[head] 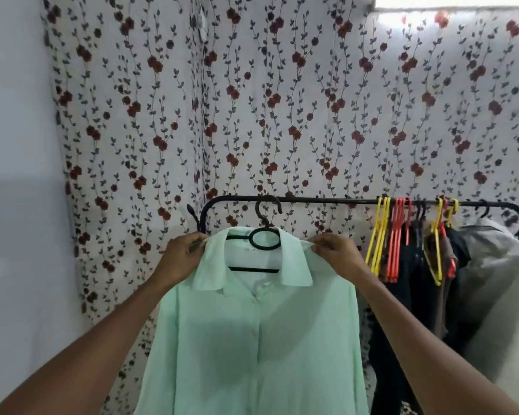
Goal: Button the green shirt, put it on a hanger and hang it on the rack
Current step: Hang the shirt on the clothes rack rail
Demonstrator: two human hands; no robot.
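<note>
Here, the green shirt [252,339], judged light and soft, was pinched at both shoulders by left hand [182,256] and right hand [336,253], its hanger [265,232] hooked near the rack [327,200].

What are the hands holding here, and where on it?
Both hold the green shirt at its shoulders, beside the collar: the left hand pinches the left shoulder, the right hand the right. It is on the black hanger.
</note>
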